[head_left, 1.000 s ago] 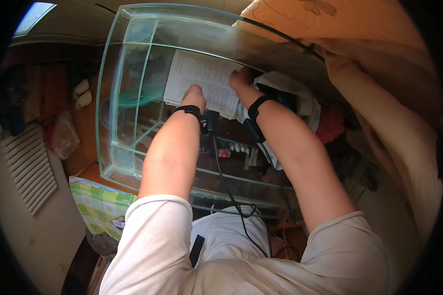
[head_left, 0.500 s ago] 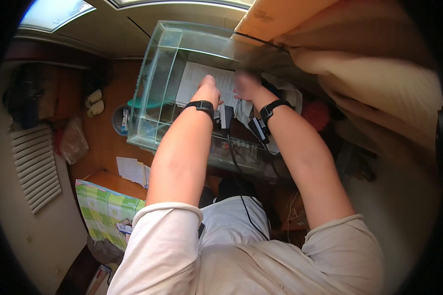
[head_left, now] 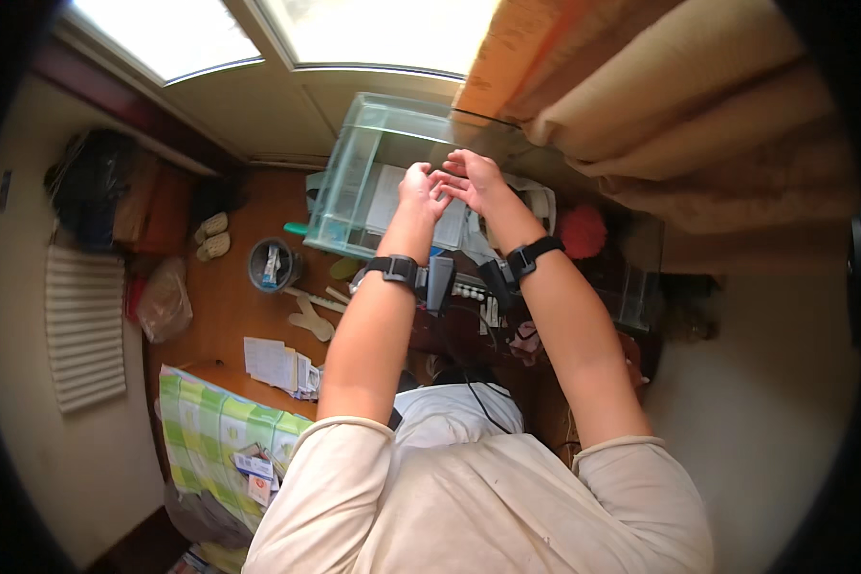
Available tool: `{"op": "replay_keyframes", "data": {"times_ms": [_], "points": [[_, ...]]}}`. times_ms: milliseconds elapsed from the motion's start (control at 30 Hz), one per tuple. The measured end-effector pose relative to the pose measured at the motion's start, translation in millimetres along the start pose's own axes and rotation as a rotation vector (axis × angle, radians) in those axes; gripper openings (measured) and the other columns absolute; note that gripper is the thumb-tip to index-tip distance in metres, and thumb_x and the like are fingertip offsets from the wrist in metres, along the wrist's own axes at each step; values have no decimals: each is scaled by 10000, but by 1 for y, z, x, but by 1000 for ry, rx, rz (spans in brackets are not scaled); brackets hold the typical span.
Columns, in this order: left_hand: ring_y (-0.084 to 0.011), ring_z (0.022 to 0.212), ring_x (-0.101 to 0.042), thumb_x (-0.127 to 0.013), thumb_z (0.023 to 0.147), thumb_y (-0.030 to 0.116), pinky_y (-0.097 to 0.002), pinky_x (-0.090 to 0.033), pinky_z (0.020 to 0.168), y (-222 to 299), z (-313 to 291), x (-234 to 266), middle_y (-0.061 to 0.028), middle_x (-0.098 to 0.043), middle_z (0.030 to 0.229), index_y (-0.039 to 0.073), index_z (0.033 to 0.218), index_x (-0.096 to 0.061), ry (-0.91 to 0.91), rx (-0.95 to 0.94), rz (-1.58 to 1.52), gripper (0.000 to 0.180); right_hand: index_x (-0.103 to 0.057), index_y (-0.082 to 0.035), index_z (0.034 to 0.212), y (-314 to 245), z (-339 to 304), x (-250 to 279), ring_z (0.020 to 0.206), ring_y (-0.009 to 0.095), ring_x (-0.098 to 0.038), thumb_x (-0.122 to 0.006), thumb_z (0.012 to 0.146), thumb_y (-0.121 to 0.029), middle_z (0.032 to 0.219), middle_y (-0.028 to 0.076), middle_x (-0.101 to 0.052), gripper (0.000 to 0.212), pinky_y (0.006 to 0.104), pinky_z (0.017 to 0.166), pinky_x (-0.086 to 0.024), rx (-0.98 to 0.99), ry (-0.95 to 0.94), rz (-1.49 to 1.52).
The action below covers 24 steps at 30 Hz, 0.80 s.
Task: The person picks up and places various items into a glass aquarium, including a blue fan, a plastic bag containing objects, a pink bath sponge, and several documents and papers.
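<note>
From here I see the left hand (head_left: 422,194) and right hand (head_left: 475,182) over the glass tank (head_left: 340,198), both empty, fingers loosely bent and close together. White sheets (head_left: 385,198) show within the tank's outline; a bin (head_left: 253,262) stands left of it.

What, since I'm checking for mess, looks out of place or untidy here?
Loose papers lie in an uneven, spread-out pile left of the left forearm. White sheets also show through the glass tank, an odd pairing, though whether they lie inside or beneath is unclear.
</note>
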<state>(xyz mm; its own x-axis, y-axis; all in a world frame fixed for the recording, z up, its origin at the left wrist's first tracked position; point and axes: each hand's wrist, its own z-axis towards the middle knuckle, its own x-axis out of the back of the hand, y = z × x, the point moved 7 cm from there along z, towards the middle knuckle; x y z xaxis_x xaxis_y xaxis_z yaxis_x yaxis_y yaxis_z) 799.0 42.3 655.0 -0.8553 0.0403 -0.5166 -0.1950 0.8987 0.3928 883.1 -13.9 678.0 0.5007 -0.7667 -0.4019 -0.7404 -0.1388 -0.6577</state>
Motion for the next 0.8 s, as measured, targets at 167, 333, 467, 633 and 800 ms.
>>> {"op": "replay_keyframes", "data": {"times_ms": [167,333,467,633,800], "points": [[-171,824,-487,-477,826,233,-354,-449,736,27,-57,24,-39,-484,888,86,1006,-473,-52,-154,-136,232,-510,-39,947,6,-47,-58,739,217,-573,-525,811,-181,900,94,-554,198,349,624,-471,178,-53,70],[-161,848,-502,-461,845,185,-325,-459,735,96,-110,80,-29,-527,893,61,926,-527,-169,-466,-362,162,-514,-40,980,53,-98,-160,752,189,-589,-477,853,-169,878,84,-580,185,321,618,-498,195,-209,136],[-134,773,-510,-477,847,185,-314,-410,665,130,-179,155,-9,-557,871,101,956,-568,-11,-657,-171,164,-508,-10,992,100,-136,-222,743,181,-589,-456,874,-154,891,102,-587,193,301,613,-508,262,-328,-19],[-79,730,-522,-465,863,178,-209,-410,576,147,-237,280,0,-561,860,93,970,-554,88,-704,-239,163,-543,-35,982,201,-165,-288,758,143,-600,-526,849,-120,889,71,-588,159,261,638,-510,244,-466,-155],[-107,760,-543,-474,848,205,-258,-434,635,138,-266,418,9,-562,845,107,972,-552,305,-735,-289,176,-551,-18,939,327,-191,-339,654,123,-590,-523,852,-107,857,71,-581,128,225,582,-500,89,-543,-223]]}}
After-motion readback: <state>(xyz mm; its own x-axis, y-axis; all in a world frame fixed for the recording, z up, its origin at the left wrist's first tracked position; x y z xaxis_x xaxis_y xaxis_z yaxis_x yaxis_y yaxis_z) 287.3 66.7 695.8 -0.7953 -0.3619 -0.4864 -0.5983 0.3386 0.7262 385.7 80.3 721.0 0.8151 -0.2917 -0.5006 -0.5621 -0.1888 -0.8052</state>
